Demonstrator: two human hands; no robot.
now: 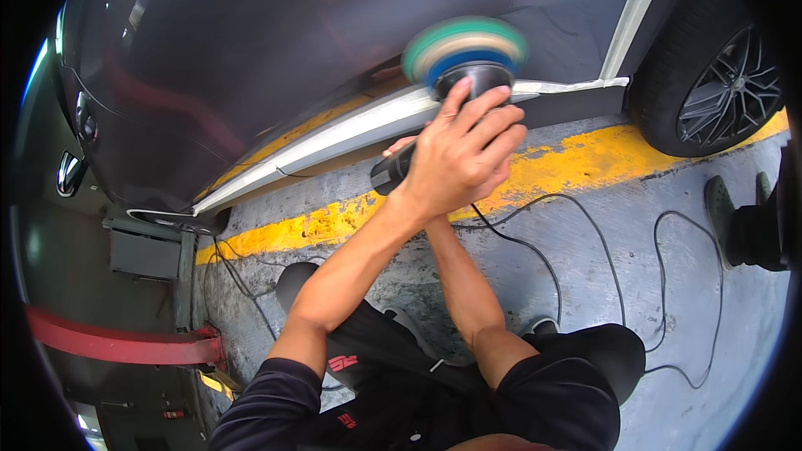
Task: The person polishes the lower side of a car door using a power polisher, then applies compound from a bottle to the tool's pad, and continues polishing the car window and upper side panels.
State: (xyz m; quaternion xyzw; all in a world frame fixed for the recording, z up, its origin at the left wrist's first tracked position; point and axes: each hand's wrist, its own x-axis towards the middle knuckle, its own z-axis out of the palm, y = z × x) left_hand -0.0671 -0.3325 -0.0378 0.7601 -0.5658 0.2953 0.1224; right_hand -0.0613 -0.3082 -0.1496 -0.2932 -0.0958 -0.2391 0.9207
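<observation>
My left hand [460,153] lies over the black head of a corded polisher [479,78], its fingers curled around the housing. Mostly hidden behind it, my right hand [398,146] grips the body near the black handle end; a few fingertips show at the left. The polisher's round green, cream and blue pad is blurred and lies at the lower side panel of a dark car [282,31]. Just below the pad, pale masking tape [351,128] runs along the sill. A second taped strip [636,19] goes up beside the wheel arch.
A wheel [720,88] stands at the upper right. Black cables [601,232] loop over the grey floor with its yellow stripe [332,222]. Another person's leg and shoe [720,219] are at the right edge. At the left are a red metal arm [125,338] and a grey box [144,254].
</observation>
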